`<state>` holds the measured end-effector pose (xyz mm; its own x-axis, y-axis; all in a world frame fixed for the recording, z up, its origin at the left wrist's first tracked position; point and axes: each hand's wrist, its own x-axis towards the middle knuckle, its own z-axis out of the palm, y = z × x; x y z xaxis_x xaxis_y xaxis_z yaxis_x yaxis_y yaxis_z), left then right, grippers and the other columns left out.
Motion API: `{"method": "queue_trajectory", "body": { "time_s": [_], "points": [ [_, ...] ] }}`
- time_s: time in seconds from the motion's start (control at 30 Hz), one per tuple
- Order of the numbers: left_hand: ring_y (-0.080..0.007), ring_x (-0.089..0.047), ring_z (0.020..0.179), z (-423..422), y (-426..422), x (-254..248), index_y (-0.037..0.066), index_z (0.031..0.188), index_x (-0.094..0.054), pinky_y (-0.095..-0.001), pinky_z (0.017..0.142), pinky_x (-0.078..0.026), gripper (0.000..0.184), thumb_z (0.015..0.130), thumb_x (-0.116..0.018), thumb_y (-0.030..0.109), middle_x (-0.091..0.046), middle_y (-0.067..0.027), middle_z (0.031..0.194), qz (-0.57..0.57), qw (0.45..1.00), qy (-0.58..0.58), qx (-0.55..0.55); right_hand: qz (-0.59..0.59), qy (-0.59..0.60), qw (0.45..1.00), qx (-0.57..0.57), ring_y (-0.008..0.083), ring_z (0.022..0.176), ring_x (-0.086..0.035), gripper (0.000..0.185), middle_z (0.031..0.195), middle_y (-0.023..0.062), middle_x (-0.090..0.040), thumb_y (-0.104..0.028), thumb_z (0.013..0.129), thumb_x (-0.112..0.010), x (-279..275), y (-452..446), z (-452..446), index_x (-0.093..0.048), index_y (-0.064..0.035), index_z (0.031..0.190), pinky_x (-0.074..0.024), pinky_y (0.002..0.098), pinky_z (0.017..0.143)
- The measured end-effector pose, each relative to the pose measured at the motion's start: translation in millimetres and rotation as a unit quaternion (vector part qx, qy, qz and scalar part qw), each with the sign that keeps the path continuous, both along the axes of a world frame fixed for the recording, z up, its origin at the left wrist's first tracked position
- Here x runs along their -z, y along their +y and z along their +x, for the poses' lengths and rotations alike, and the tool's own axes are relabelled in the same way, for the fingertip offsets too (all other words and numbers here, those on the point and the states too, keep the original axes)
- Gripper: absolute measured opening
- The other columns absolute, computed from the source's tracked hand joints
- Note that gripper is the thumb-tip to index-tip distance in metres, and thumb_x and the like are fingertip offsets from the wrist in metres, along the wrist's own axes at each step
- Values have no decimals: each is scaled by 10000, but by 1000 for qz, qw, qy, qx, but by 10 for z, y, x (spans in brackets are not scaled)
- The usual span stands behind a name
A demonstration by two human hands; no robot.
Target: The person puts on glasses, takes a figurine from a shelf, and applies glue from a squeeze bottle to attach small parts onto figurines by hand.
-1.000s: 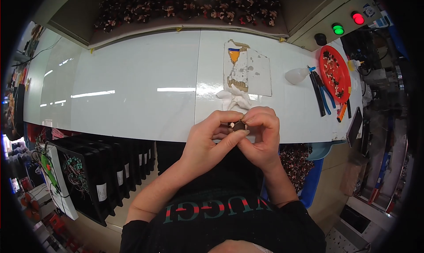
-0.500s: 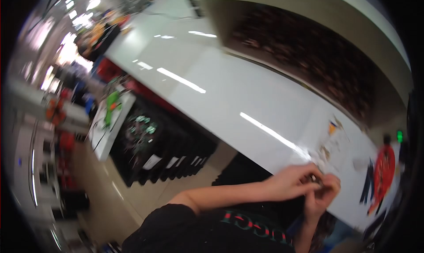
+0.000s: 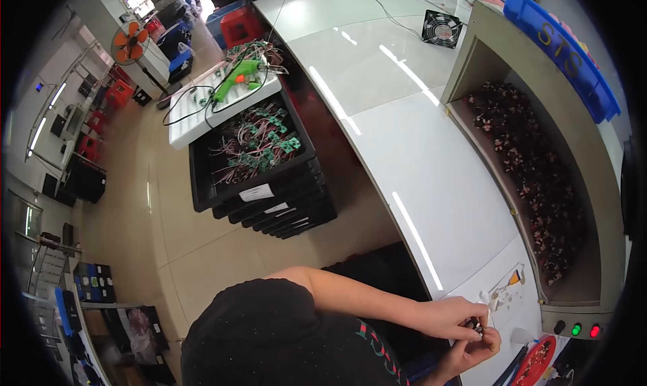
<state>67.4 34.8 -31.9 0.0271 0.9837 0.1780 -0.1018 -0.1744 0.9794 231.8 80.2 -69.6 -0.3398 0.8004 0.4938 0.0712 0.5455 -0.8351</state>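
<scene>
My left hand (image 3: 453,318) reaches in from the left over the edge of the white bench, thumb and fingers pinched together. Close against it, my right hand (image 3: 477,351) is curled with its fingertips meeting the left ones. Between the fingertips sits a small dark part (image 3: 476,327) with a light spot, gripped by both hands; its exact kind is too small to make out. Just beyond the hands, small scraps and an orange-tipped piece (image 3: 515,278) lie on the bench. A red oval tray (image 3: 539,360) of small dark pieces stands to the right of my right hand.
A beige cabinet (image 3: 465,69) with a heap of small dark pieces (image 3: 532,184) and lit buttons flanks the bench (image 3: 418,157). A blue bin (image 3: 559,46) rests on top. Stacked black trays (image 3: 269,201) with green circuit boards and a glue gun (image 3: 232,79) stand left.
The view has turned and steadied, so the trays and cabinet appear more clearly. Both hands stay together around the small part.
</scene>
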Motion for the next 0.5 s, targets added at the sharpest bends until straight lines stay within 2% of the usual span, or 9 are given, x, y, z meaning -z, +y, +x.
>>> {"method": "queue_trajectory", "body": {
  "time_s": [0.27, 0.5],
  "points": [
    [-153, -567, 679, -27, 17, -28, 35, 1060, -551, -298, 621, -459, 273, 909, -612, 254, -589, -83, 759, -21, 999, -8, 37, 28, -3, 1000, 4, 176, 1027, -444, 365, 1098, 84, -382, 42, 816, -605, -127, -65, -94, -385, -70, 1085, -397, 296, 919],
    [-143, -563, 683, -22, 34, -11, 42, 1088, -549, -288, 626, -459, 292, 916, -611, 270, -585, -77, 770, -57, 997, -7, 56, -6, 23, 999, 29, 178, 1016, -438, 383, 1075, 90, -379, 8, 798, -637, -92, -95, -117, -367, -77, 1055, -377, 296, 933]
  ]
}}
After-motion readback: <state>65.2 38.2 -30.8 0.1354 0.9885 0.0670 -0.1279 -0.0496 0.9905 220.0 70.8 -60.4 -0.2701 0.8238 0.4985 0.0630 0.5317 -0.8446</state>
